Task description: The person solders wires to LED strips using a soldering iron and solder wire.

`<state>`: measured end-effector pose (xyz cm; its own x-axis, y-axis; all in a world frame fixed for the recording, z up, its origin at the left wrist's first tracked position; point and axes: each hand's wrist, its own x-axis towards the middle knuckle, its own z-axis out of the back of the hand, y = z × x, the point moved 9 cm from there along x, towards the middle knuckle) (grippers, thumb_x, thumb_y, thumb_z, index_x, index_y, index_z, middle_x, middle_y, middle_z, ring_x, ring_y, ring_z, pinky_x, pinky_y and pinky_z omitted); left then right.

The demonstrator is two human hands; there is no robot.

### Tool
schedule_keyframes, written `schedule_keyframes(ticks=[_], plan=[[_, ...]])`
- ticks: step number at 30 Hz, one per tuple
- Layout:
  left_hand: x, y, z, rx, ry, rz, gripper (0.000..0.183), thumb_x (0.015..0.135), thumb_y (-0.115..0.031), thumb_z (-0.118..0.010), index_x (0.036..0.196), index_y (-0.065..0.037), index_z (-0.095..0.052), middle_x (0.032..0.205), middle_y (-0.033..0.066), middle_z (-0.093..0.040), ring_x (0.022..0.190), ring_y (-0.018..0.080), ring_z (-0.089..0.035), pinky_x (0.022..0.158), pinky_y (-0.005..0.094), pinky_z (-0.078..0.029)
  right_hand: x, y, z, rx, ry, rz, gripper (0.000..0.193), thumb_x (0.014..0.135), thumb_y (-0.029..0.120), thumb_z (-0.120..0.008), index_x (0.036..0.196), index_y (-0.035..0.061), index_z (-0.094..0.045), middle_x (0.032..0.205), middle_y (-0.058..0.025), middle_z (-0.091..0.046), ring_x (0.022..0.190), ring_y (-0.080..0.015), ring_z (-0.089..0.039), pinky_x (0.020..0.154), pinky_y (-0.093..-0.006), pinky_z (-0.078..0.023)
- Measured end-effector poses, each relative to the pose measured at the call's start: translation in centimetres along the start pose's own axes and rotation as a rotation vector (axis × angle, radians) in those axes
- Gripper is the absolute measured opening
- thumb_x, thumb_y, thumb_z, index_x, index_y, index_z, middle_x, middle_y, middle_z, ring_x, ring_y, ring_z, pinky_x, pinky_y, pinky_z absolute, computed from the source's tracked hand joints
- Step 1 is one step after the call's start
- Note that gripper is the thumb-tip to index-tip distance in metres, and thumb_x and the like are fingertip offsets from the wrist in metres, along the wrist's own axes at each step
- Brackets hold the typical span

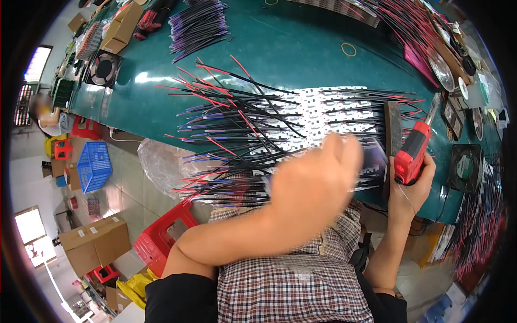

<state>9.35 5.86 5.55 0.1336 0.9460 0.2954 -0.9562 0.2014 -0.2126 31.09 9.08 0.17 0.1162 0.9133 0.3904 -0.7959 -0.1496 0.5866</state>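
My right hand is wrapped round a red and black soldering gun, its metal tip pointing away from me. My left hand is smeared by motion above the white circuit boards; its fingers look bent, but what they hold, if anything, I cannot make out. Rows of black wires with red and purple ends stick out to both sides of the boards. A dark bar lies across the wires to the right, beside the soldering gun.
The green table carries a bundle of purple-ended wires, a fan, a second fan and a rubber band. A red stool and a blue crate stand on the floor. A person is at far left.
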Motion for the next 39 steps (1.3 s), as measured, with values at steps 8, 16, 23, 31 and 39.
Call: schedule_keyframes(ticks=[8,16,23,31,39], plan=[[-0.1,9.6,-4.8,0.189,-0.067,0.202,0.018,0.081,-0.005,-0.06,0.097,0.001,-0.056,0.13,0.0218,-0.064,0.055,0.0201,-0.068,0.051,0.0314,-0.056,0.4,0.8,-1.4,-0.077,0.028,0.026,0.064,0.064,0.003,-0.087,0.118,0.0039,-0.055,0.108,-0.0105,-0.061,0.095,-0.0294,-0.063,0.084,-0.0365,-0.05],[0.6,9.8,-5.1,0.125,-0.135,0.014,0.022,0.078,-0.004,-0.061,0.099,0.002,-0.058,0.115,0.017,-0.07,0.056,0.0186,-0.067,0.053,0.0292,-0.055,0.0,1.5,-1.2,-0.126,0.011,0.068,0.065,0.061,0.002,-0.088,0.116,0.0047,-0.055,0.106,-0.0088,-0.061,0.092,-0.0286,-0.063,0.08,-0.0368,-0.051],[0.8,10.9,-5.9,0.051,-0.056,0.1,0.051,0.075,-0.007,-0.076,0.122,-0.004,-0.057,0.114,0.0103,-0.069,0.074,0.0295,-0.07,0.066,0.0369,-0.057,-0.1,1.4,-1.3,-0.131,0.041,0.026,0.059,0.07,-0.003,-0.08,0.123,0.0051,-0.055,0.109,-0.0118,-0.065,0.097,-0.0297,-0.065,0.086,-0.0364,-0.051],[2.3,11.1,-6.1,0.011,-0.019,0.034,0.045,0.075,-0.009,-0.077,0.115,-0.004,-0.059,0.114,0.0106,-0.069,0.075,0.0293,-0.071,0.066,0.0363,-0.057,-0.5,1.6,-1.3,-0.156,-0.01,0.047,0.056,0.071,-0.002,-0.08,0.121,0.0046,-0.056,0.109,-0.0124,-0.065,0.096,-0.0303,-0.066,0.084,-0.0373,-0.051],[-1.4,6.8,-2.3,0.109,0.044,-0.02,0.02,0.077,-0.005,-0.063,0.095,-0.006,-0.056,0.098,0.0062,-0.064,0.066,0.0177,-0.067,0.054,0.03,-0.054,-0.5,1.1,-1.6,-0.175,0.019,0.041,0.064,0.062,0.004,-0.088,0.117,0.0051,-0.055,0.108,-0.0106,-0.06,0.096,-0.0331,-0.063,0.082,-0.0394,-0.051]])
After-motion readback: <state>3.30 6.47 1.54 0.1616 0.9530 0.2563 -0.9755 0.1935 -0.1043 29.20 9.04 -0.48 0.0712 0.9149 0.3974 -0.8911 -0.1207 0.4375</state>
